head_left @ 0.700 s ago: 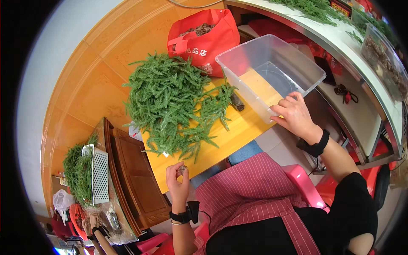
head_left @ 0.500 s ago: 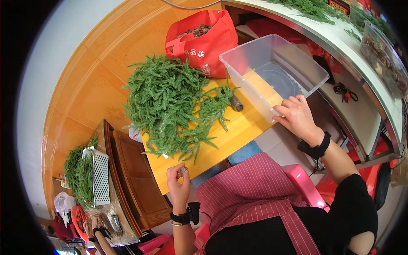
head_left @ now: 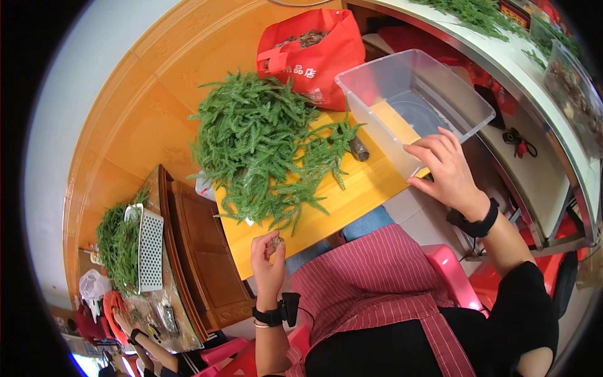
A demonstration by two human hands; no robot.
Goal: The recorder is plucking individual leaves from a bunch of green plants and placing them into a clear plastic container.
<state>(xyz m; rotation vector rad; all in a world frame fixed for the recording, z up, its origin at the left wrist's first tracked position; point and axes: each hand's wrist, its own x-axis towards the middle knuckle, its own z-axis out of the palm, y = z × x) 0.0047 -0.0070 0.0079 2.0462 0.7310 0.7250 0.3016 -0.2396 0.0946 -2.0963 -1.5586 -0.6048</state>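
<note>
2 hands (head_left: pixel 452 174); right fingers (head_left: pixel 424 152) wider apart

Black short-sleeved top (head_left: pixel 377 344) worn under dark-pink, white-pinstriped apron (head_left: pixel 364 270). Blue jeans (head_left: pixel 366 222) worn below. Black band strapped on each wrist: right band (head_left: pixel 483 223), left band (head_left: pixel 269 316). Left fitted with boxy black module (head_left: pixel 289 308), thin dark cable. Pale bangle (head_left: pixel 262 325) worn elbow-side.

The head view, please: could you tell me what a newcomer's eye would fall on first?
Probably the bushy heap of green sprigs on the yellow table. Next come the bright red bag behind it and the clear bin at the table's right end, near the right hand.
</note>
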